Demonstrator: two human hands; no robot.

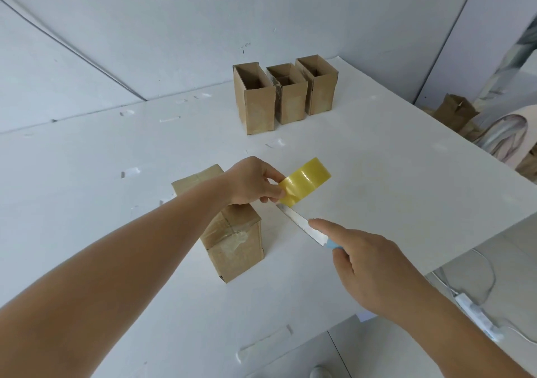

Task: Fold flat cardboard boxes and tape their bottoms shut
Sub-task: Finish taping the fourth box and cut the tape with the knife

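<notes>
A cardboard box [235, 247] stands on the white table [377, 180], its taped side up, partly hidden by my left forearm. Above its right edge my left hand [252, 184] pinches the loose end of a yellow tape roll [308, 181]. In my right hand [374, 270] is a knife [302, 225] with a blue handle. That hand's index finger lies along the blade. The blade tip meets the tape strip just below my left hand's fingers.
Three open cardboard boxes [286, 93] stand in a row at the back of the table. The table's right edge runs diagonally; beyond it are brown cardboard pieces [456, 113] and a white cable [479, 316] on the floor. Scraps of tape stick to the tabletop.
</notes>
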